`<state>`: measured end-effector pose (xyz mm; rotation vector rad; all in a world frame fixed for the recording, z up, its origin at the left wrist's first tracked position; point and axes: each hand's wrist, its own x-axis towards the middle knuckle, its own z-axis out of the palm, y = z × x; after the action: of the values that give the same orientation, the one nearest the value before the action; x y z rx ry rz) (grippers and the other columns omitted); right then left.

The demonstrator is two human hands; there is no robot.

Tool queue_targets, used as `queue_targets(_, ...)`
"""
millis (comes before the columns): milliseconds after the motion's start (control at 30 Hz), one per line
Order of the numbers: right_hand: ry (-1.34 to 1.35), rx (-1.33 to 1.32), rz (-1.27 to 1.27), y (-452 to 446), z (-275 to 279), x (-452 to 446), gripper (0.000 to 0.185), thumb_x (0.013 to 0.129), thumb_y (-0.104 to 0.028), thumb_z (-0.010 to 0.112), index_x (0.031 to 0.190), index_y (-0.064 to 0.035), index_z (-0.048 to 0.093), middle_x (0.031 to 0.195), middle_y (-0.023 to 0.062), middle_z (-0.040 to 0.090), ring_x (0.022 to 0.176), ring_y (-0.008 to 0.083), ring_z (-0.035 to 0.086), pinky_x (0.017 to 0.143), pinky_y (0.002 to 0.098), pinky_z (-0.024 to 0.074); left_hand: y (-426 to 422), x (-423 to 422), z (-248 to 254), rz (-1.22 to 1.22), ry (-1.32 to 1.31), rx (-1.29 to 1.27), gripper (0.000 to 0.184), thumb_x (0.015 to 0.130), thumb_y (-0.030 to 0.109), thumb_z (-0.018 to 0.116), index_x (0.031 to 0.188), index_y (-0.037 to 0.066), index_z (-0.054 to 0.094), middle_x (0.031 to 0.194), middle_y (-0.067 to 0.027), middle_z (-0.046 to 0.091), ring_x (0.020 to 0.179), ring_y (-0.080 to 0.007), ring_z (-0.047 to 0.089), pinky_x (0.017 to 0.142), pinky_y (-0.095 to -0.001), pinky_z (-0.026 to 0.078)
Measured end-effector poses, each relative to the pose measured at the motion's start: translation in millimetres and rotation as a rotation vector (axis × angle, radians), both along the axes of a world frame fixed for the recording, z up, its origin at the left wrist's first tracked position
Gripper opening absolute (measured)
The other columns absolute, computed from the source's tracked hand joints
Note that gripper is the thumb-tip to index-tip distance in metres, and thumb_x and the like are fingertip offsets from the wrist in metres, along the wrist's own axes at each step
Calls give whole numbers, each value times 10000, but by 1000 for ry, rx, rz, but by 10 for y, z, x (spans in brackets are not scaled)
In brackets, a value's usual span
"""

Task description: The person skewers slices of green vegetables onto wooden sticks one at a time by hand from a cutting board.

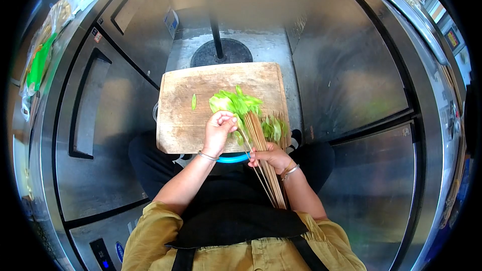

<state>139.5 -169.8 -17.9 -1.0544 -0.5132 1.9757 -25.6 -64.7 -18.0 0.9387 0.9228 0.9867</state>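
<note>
My right hand [275, 157] is wrapped round a thick bundle of bamboo skewers [258, 135] that slants across the board's near edge toward my lap. One or two skewers stand apart from the bundle, their upper ends near my left fingers. My left hand [219, 129] is closed in a pinch on a small green leaf at a skewer's tip; the exact contact is partly hidden by the fingers. Just beyond lies a pile of bright green leafy vegetable pieces [236, 101]. More leaves on skewers [273, 129] rest to the right of the bundle.
The wooden cutting board [175, 120] sits before my knees, over a blue rim [233, 159]. A single leaf piece [194, 102] lies on its left part. Behind it stands a black pole on a round base [221, 52]. Steel cabinets [351, 65] close in both sides.
</note>
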Motion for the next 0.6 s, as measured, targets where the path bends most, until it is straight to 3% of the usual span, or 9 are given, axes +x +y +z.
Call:
queue_targets(300, 28, -9, -11, 0, -26, -8, 113, 756, -19, 608, 843, -24, 537, 719, 58, 586, 642, 146, 599, 639, 286, 525, -228, 12, -16, -151, 60, -103, 70, 803, 29, 583, 856, 52, 544, 756, -4, 573, 669, -66, 544, 604, -193, 483)
queue_targets(400, -1, 1, -21, -13, -38, -18, 104, 761, -16, 599, 846, -20, 539, 717, 57, 581, 630, 140, 591, 659, 296, 526, -272, 36, -22, -75, 29, -136, 79, 799, 16, 580, 863, 44, 544, 748, -9, 555, 640, -65, 533, 591, -194, 489)
queue_targets(533, 17, 9, -18, -8, -28, -19, 106, 762, -21, 602, 848, -16, 542, 723, 51, 579, 603, 124, 570, 679, 307, 526, -419, 7, 8, -22, 107, -98, 103, 816, 94, 592, 852, 76, 498, 731, 3, 530, 618, -62, 524, 562, -198, 469)
queue_targets(600, 10, 12, -25, -15, -19, -19, 107, 762, -23, 605, 848, -15, 542, 727, 49, 580, 596, 118, 564, 684, 310, 527, -571, -69, -29, -79, 150, -195, 133, 817, 138, 602, 832, 93, 478, 722, 9, 517, 594, -67, 514, 551, -202, 464)
